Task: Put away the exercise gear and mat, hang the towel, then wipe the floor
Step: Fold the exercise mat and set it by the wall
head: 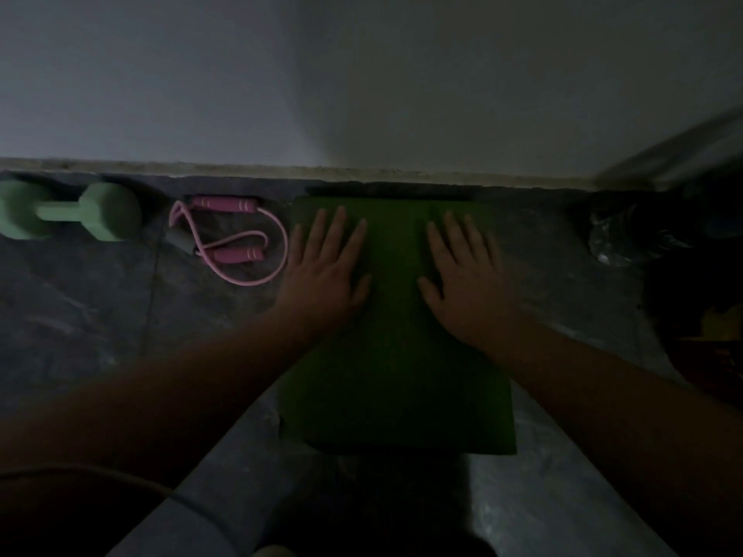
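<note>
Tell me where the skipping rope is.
The pink skipping rope lies coiled on the floor by the wall, between the green dumbbell and the left hand.

The mat (396, 355) lies on the floor (100, 315), its far edge against the wall (362, 74). Both hands rest flat on it. The skipping rope (229, 239) lies just left; the dumbbell (68, 213) farther left.

The green dumbbell (68, 213) is cut off by the left picture edge. Dark objects (639, 235) at the floor's right edge are too dim to identify. Both forearms hide the green mat's (398, 355) side edges.
</note>
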### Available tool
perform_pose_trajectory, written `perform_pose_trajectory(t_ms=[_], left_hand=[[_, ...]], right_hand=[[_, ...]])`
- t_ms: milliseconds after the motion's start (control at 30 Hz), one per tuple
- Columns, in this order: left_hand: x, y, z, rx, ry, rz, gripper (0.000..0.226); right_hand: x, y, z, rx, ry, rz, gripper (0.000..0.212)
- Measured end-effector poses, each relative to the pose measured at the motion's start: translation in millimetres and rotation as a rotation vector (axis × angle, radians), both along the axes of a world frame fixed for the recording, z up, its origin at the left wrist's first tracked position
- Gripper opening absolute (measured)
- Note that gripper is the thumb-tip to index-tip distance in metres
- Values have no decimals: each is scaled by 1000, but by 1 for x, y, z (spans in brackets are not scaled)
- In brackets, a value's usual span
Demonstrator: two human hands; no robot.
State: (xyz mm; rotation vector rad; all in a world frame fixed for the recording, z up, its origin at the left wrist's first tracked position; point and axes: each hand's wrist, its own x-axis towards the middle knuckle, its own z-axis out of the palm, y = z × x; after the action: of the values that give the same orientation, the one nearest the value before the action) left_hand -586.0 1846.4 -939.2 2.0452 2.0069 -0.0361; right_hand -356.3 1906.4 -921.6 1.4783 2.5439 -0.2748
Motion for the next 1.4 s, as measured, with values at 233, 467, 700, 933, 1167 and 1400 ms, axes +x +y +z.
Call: perform_pose_trajectory(t_ms=[233,467,700,933,1167,1400], left_hand=[[-2,11,-27,-188,58,-47,75],[-3,15,-16,-207,42,-40,76],[20,-96,3,23,-76,-98,78],[19,-171,-20,-19,5,-397,73],[21,-167,-38,-74,82,-415,74],[26,-153,-5,-435,75,-399,73]], right_hand=[[-8,14,-33,-132,-110,4,77],[-7,17,-20,-136,-59,5,73],[44,-82,-3,-45,66,48,75],[73,-148,-18,-63,17,191,71],[72,-146,-42,-69,-11,189,71],[67,-138,-10,-236,-142,203,73]])
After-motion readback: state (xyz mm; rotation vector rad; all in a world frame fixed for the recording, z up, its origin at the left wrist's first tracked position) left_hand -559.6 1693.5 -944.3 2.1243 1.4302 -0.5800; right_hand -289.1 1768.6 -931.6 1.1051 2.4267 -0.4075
